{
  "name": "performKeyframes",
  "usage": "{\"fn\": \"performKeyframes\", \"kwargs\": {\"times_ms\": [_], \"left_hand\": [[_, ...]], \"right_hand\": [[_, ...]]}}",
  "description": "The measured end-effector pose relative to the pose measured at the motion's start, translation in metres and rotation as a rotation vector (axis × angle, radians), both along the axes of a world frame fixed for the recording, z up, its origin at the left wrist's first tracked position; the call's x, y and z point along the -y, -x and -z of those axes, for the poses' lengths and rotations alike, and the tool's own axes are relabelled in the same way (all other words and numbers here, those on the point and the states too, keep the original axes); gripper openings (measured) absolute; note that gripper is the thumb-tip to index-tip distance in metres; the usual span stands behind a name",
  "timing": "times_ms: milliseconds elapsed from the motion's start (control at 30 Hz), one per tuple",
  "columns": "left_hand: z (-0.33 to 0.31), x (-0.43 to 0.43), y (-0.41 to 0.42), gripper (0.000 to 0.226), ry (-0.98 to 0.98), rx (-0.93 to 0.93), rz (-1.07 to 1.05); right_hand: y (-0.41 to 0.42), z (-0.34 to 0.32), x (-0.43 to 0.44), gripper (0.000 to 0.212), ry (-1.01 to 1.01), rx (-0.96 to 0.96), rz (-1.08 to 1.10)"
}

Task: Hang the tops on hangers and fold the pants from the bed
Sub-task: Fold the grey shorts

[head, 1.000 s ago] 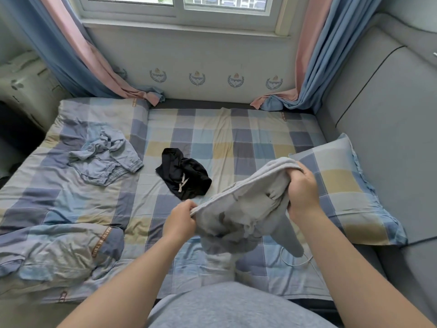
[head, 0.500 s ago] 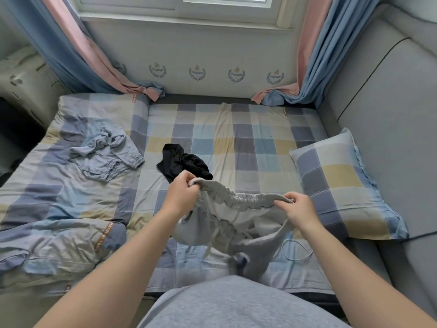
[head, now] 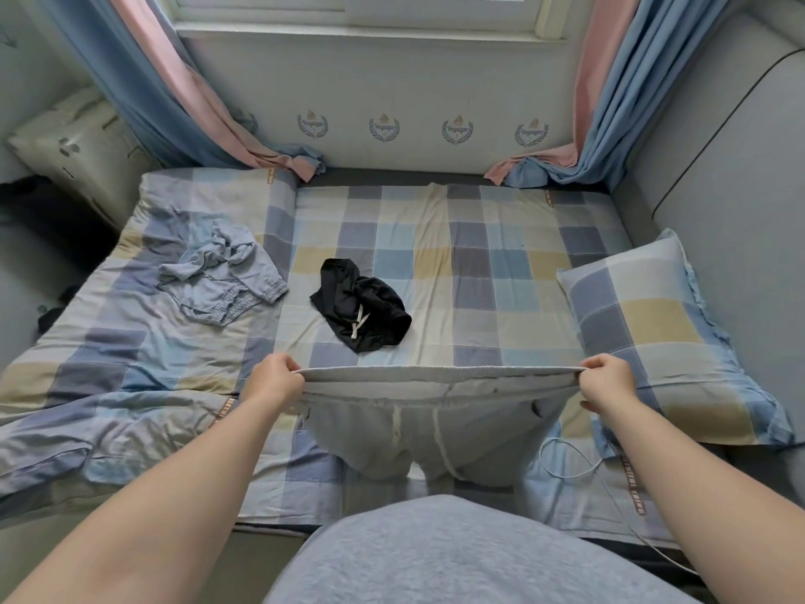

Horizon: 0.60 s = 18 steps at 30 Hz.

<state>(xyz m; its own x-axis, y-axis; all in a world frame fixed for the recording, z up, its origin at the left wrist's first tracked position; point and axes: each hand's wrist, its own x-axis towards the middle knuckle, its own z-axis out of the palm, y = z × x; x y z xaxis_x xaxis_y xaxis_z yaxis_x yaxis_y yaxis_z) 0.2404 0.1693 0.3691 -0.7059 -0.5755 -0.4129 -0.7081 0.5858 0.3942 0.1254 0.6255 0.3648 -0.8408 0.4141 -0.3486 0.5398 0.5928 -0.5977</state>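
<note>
I hold grey pants [head: 435,433] by the waistband, stretched wide and taut above the near edge of the bed [head: 479,263]. My left hand [head: 276,379] grips the left end of the waistband and my right hand [head: 605,381] grips the right end. The legs hang down in front of me, with two pale drawstrings dangling. A crumpled black garment [head: 361,311] with a white drawstring lies on the bed just beyond the waistband. A crumpled light blue garment [head: 218,281] lies further left.
A checked pillow [head: 662,337] lies at the right beside a grey padded wall [head: 740,176]. A bunched checked quilt [head: 100,411] covers the bed's left side. A thin white cable [head: 570,464] loops near the front edge. Curtains [head: 183,93] hang at both back corners.
The bunched pants have been shaken out. My hands moved apart along the waistband, pulling it flat and taut, and the legs now hang straight down.
</note>
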Motion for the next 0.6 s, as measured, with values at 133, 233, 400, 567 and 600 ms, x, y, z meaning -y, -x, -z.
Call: {"fn": "performKeyframes", "kwargs": {"times_ms": [133,233,400,567,600], "left_hand": [[-0.002,0.016,-0.008,0.022,0.026,0.062,0.001],[-0.001,0.022,-0.006,0.025,-0.045,0.035,-0.078],[0.004,0.024,0.003,0.037,-0.721,-0.125,-0.635],[-0.005,0.034,0.001,0.019,-0.931,-0.092,-0.809],[-0.009,0.035,0.002,0.017,-0.946,-0.077,-0.791]], "right_hand": [[0.006,-0.003,-0.013,0.023,-0.060,0.022,-0.026],[0.010,-0.014,-0.015,0.023,-0.245,-0.009,-0.165],[0.023,-0.023,0.004,0.029,0.271,0.027,0.115],[0.036,-0.044,0.003,0.019,0.671,0.229,0.328],[0.036,-0.049,0.000,0.019,0.734,0.286,0.329]]}}
